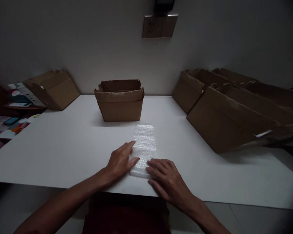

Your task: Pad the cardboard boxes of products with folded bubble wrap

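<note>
A flat piece of clear bubble wrap lies lengthwise on the white table, folded into a long rectangle; I cannot tell whether it encloses anything. Against its left edge rests my left hand, thumb apart from the fingers and its tip on the wrap. My right hand lies over the lower right edge, fingers stretched out and touching the plastic. Neither hand is closed around it. Just beyond the wrap's far end stands a cardboard box with its top open.
Several open cardboard boxes crowd the table's right side. Another carton leans at the back left, near assorted small items beside the table. A wall socket is above the white table, whose front edge runs close to my forearms.
</note>
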`<action>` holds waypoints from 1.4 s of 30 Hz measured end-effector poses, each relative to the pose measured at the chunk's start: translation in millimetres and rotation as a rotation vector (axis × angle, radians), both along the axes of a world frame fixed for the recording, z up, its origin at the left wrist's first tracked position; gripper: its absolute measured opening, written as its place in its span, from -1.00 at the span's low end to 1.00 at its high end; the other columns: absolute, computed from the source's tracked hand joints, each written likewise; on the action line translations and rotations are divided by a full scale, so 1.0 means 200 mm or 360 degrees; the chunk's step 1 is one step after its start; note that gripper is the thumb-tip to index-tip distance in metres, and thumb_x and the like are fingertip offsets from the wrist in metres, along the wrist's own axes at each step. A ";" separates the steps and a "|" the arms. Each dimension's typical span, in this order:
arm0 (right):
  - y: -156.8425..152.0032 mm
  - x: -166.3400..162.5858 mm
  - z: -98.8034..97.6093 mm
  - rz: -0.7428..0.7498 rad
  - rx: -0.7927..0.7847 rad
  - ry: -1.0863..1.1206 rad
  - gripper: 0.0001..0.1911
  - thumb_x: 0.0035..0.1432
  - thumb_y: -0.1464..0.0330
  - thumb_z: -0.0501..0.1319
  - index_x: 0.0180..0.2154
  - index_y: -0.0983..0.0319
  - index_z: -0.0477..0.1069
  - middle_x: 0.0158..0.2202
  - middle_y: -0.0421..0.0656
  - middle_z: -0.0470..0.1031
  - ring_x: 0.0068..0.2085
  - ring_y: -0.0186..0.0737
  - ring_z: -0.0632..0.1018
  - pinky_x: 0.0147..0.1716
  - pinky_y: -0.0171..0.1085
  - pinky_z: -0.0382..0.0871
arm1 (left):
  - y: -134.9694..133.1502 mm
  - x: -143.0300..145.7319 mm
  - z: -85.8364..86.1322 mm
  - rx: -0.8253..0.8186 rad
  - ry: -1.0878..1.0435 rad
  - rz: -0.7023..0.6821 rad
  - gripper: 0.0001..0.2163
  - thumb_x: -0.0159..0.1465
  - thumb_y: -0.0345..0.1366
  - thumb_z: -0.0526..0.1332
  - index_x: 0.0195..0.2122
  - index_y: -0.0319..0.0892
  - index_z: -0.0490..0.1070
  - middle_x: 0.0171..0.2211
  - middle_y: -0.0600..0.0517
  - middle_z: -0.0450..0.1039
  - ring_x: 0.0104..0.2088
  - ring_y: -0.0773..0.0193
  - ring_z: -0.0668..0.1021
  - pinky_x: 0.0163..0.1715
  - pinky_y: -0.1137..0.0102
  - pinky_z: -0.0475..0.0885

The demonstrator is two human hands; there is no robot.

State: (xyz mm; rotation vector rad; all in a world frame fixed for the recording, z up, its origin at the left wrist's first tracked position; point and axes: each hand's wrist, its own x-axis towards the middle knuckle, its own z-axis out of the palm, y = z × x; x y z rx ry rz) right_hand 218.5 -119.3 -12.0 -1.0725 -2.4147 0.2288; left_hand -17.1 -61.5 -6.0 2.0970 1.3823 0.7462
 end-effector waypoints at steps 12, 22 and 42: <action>0.05 -0.04 0.04 -0.0271 0.0019 0.0397 -0.71 0.32 0.38 0.13 0.05 0.12 0.41 -0.03 -0.06 0.57 -0.03 -0.08 0.58 -0.10 -0.04 0.49 | -0.12 -0.03 -0.04 -0.0158 -0.0138 -0.0111 -0.60 0.29 -0.30 0.15 0.17 -0.12 0.34 -0.13 -0.06 0.59 -0.35 0.22 0.57 -0.24 0.30 0.49; 0.07 -0.05 -0.02 -0.0111 0.0150 0.0097 -0.70 0.30 0.46 0.12 0.03 0.16 0.42 -0.08 -0.05 0.60 -0.11 -0.05 0.57 -0.15 -0.02 0.41 | -0.11 -0.04 -0.05 0.0482 -0.0111 -0.0336 -0.59 0.29 -0.26 0.26 0.15 -0.12 0.30 0.07 -0.16 0.44 0.07 0.01 0.46 0.06 0.03 0.37; -0.01 -0.06 0.02 -0.0053 -0.0197 0.0263 -0.65 0.35 0.40 0.13 0.15 0.13 0.31 -0.09 -0.13 0.60 -0.15 -0.18 0.56 -0.18 -0.13 0.49 | -0.22 -0.11 0.04 0.0232 -0.0076 -0.0494 -0.48 0.26 -0.45 0.19 0.24 -0.08 0.17 -0.08 -0.06 0.53 -0.10 0.13 0.53 -0.03 0.10 0.44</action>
